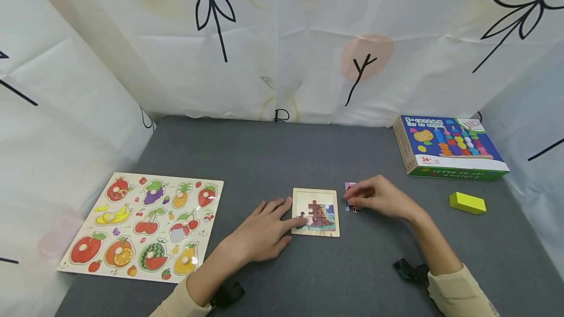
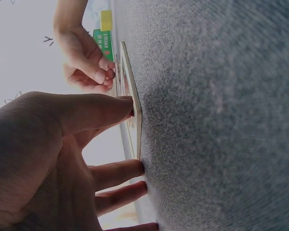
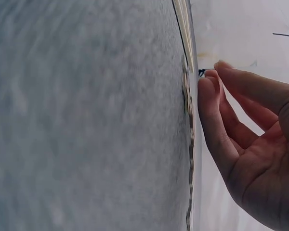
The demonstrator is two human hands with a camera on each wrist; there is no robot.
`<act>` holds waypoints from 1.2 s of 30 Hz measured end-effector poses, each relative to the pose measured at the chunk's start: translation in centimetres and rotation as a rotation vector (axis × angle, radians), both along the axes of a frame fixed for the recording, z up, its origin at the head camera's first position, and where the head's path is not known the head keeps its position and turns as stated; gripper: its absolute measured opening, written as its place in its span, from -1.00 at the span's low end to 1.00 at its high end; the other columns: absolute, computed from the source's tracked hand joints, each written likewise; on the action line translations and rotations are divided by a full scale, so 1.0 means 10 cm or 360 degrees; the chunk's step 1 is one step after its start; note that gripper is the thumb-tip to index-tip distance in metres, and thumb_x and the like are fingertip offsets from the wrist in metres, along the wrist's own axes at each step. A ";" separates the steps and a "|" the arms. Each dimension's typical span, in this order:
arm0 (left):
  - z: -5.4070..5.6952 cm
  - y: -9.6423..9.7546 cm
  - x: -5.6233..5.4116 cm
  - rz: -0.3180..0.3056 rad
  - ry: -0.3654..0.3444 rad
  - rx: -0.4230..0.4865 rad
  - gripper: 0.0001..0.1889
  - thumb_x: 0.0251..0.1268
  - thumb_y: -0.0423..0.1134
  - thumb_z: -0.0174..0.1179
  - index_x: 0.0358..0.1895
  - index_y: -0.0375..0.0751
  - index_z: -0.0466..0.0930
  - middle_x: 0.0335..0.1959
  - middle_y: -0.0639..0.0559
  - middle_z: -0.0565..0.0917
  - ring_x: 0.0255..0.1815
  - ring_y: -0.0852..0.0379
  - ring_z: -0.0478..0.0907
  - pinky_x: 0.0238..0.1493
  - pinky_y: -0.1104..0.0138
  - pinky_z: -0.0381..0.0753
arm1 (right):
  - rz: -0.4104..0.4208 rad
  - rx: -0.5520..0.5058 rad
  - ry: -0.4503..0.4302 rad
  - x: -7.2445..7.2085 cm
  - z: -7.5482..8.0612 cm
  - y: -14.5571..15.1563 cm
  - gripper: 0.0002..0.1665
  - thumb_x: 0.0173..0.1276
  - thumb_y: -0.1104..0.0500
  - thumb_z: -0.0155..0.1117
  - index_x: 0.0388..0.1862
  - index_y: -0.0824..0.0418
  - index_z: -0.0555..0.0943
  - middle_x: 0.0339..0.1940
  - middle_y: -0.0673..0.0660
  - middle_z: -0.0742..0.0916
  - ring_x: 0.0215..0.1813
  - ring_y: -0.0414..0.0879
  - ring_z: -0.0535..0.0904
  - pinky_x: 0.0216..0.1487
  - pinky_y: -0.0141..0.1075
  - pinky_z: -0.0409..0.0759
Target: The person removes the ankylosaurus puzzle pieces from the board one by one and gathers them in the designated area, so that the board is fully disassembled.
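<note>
A small wooden jigsaw tray [image 1: 315,192] lies in the middle of the table, partly filled with joined picture pieces [image 1: 318,215] in brown, blue and purple. My left hand [image 1: 261,232] is spread beside it, with the index finger resting on the tray's lower left part. In the left wrist view the other fingertips [image 2: 137,168] touch the cloth. Right of the tray lie loose jigsaw pieces [image 1: 349,185], mostly covered by my right hand [image 1: 381,198]. Its thumb and fingertips [image 3: 208,89] are drawn together just above them; whether a piece is between them is hidden.
A fruit peg-puzzle board [image 1: 164,231] lies at the left, its edge near my left forearm. At the back right stands a boxed bead toy [image 1: 454,148], with a yellow block [image 1: 467,203] in front of it. Patterned cloth [image 1: 308,82] hangs around the grey table [image 1: 264,155].
</note>
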State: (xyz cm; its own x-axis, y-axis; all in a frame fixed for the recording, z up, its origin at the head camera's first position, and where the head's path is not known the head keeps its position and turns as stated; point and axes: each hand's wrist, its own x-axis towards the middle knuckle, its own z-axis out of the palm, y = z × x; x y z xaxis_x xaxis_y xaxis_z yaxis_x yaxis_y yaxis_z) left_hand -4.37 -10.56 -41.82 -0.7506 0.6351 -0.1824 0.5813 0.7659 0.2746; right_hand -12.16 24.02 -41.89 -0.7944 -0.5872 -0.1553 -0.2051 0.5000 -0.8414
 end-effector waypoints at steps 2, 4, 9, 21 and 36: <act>0.00 0.00 0.00 -0.0004 0.0005 -0.0002 -0.48 0.62 -0.04 0.26 0.56 0.33 0.51 0.72 -0.15 0.36 0.71 -0.18 0.34 0.61 -0.30 0.41 | 0.0000 -0.0002 -0.0005 0.01 0.00 -0.04 -0.79 0.54 0.29 0.40 0.04 0.36 0.81 -0.11 0.25 0.89 -0.21 -0.32 0.77 -0.15 -0.40 0.76; 0.00 0.00 0.00 -0.0008 0.0010 -0.0004 -0.48 0.62 -0.04 0.26 0.56 0.33 0.51 0.72 -0.15 0.36 0.71 -0.17 0.34 0.60 -0.30 0.42 | 0.0011 -0.0015 -0.0018 0.02 0.01 -0.08 -0.79 0.54 0.29 0.40 0.05 0.36 0.81 -0.12 0.24 0.89 -0.21 -0.32 0.76 -0.15 -0.40 0.75; 0.00 0.00 0.00 -0.0007 0.0001 -0.0015 -0.48 0.63 -0.04 0.26 0.57 0.34 0.50 0.72 -0.15 0.35 0.71 -0.17 0.33 0.61 -0.29 0.41 | 0.0077 -0.0043 -0.0026 0.03 0.00 -0.21 -0.80 0.55 0.28 0.40 0.04 0.35 0.81 -0.08 0.25 0.88 -0.21 -0.29 0.76 -0.15 -0.39 0.77; 0.01 0.00 -0.02 -0.0007 -0.0029 -0.0009 -0.46 0.62 -0.04 0.27 0.57 0.35 0.50 0.73 -0.15 0.35 0.73 -0.18 0.31 0.62 -0.30 0.39 | 0.0172 -0.0086 -0.0027 0.01 -0.03 -0.50 -0.78 0.53 0.27 0.43 0.05 0.35 0.79 -0.13 0.23 0.88 -0.23 -0.30 0.71 -0.12 -0.41 0.72; 0.03 -0.01 0.00 -0.0022 0.0011 -0.0007 -0.47 0.62 -0.04 0.27 0.56 0.35 0.51 0.72 -0.15 0.36 0.71 -0.17 0.34 0.59 -0.29 0.43 | 0.0202 0.0050 -0.0020 0.01 -0.02 -0.75 -0.79 0.52 0.24 0.44 0.03 0.31 0.80 -0.21 0.13 0.88 -0.21 -0.18 0.77 -0.12 -0.40 0.73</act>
State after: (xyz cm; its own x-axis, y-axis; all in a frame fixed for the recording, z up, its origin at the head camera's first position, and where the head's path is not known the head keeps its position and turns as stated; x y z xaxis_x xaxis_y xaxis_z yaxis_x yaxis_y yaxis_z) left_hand -4.41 -10.62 -41.56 -0.7431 0.6445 -0.1799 0.5936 0.7590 0.2674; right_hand -12.05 16.48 -42.04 -0.7116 -0.6777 -0.1851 -0.2578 0.4970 -0.8286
